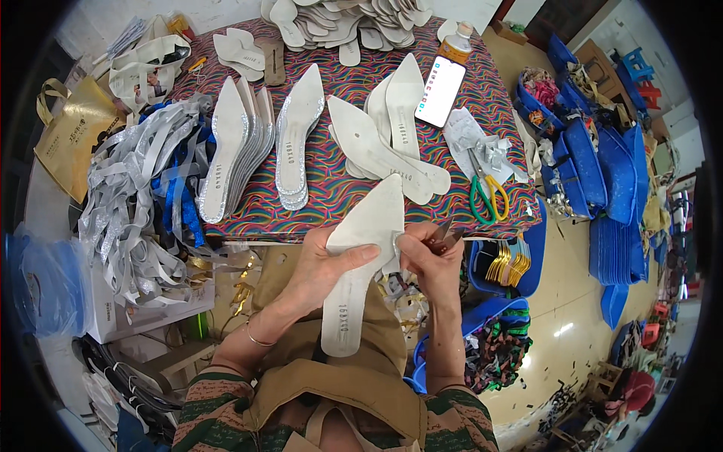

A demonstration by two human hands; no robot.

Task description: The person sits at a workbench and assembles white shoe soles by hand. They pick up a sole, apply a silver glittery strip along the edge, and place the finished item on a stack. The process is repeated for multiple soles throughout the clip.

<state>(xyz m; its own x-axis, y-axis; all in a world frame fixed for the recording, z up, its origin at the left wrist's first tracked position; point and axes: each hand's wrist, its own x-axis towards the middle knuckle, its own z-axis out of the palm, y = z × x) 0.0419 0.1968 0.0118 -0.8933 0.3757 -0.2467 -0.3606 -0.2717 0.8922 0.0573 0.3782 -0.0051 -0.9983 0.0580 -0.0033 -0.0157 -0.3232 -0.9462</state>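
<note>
My left hand (331, 264) grips a pale pointed shoe insole (369, 218) by its middle, thumb flat across it, with the toe pointing away from me. At the insole's right edge, my right hand (433, 260) pinches a small pale strip (392, 260) between thumb and finger. From the same hand stick out the dark pointed blades (446, 239) of a cutting tool, mostly hidden by the fingers. Beyond my hands, several loose insoles (369, 143) overlap on the table. To their left stand a neat stack of insoles with glittery silver edging (226, 151) and a smaller one (297, 135).
The patterned tablecloth (331, 203) also bears a phone (440, 90), a bottle (456, 45), scissors with green and yellow handles (488, 196) and a heap of insoles (339, 26). Silver strips (135, 203) pile up at left. Blue bins (587, 166) stand on the floor at right.
</note>
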